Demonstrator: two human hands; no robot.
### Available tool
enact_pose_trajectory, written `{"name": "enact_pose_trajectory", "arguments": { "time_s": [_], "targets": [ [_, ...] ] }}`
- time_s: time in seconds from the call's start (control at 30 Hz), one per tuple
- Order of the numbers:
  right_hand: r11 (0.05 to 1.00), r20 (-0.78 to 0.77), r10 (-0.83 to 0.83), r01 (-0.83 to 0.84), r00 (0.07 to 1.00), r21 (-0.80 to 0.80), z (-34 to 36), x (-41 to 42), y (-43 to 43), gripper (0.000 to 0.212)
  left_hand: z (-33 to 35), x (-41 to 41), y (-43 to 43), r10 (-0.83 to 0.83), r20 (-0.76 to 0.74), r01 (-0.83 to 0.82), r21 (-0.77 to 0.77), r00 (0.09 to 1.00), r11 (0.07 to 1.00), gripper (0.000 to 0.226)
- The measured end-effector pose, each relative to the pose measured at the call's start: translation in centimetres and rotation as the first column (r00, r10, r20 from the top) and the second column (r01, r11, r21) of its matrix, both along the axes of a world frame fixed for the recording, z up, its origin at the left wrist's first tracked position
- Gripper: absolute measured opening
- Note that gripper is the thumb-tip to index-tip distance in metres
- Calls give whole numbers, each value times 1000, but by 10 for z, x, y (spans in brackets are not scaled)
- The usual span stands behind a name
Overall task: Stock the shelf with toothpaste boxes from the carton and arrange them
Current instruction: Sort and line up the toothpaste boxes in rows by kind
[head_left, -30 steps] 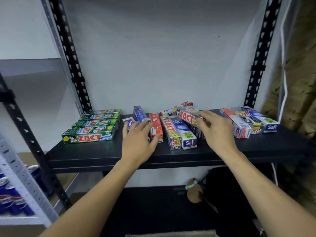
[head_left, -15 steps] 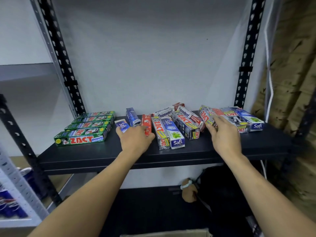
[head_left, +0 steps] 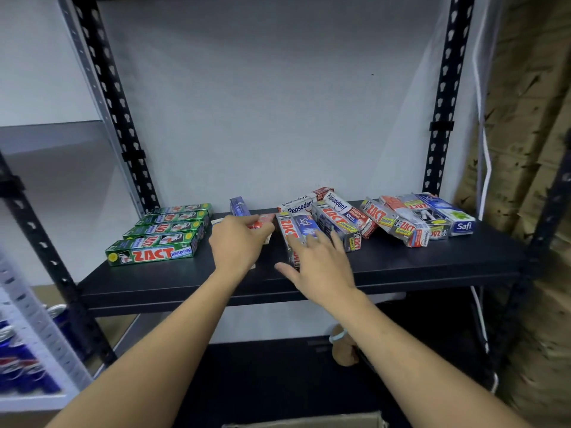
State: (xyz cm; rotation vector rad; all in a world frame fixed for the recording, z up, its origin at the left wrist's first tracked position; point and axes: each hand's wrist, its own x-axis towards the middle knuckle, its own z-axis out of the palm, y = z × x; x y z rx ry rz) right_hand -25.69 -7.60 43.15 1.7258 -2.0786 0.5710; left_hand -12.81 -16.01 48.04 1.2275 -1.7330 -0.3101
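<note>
On the black shelf [head_left: 401, 267], a neat row of green Zact boxes [head_left: 154, 254] lies at the left. Mixed toothpaste boxes lie loosely across the middle and right. My left hand [head_left: 238, 242] curls over a red box [head_left: 264, 220], which shows between its index finger and thumb, just in front of a blue box [head_left: 238, 206]. My right hand [head_left: 318, 264] lies with its fingers spread on a silver Zact box [head_left: 285, 230] and a blue Safi box [head_left: 306, 225]. Behind them lie Pepsodent boxes [head_left: 296, 203]. The carton's top edge [head_left: 309, 421] shows at the bottom.
A loose pile of Zact and Safi boxes [head_left: 417, 220] sits at the shelf's right end. Black slotted uprights [head_left: 438, 118] frame the bay. Drink cans [head_left: 18, 366] stand on the neighbouring rack at lower left. A white cable [head_left: 485, 168] hangs at the right.
My right hand has left the right-hand pile and come back left onto the middle Zact and Safi boxes. My left hand has stayed on the red box.
</note>
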Motion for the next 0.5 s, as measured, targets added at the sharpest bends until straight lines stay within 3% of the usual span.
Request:
{"name": "enact_pose_trajectory", "arguments": {
  "time_s": [0.2, 0.37, 0.5],
  "targets": [
    [986, 93, 32, -16, 995, -169, 9, 9, -4, 28, 10, 13, 4, -51, -126, 57, 47, 991, 997, 37],
    [946, 378, 142, -13, 915, -324, 28, 6, -4, 27, 22, 21, 12, -50, -226, 67, 65, 973, 996, 18],
    [871, 465, 284, -23, 838, -492, 43, -7, 3, 30, 30, 23, 17, -50, -277, 59, 25, 960, 998, 27]
  ]
}}
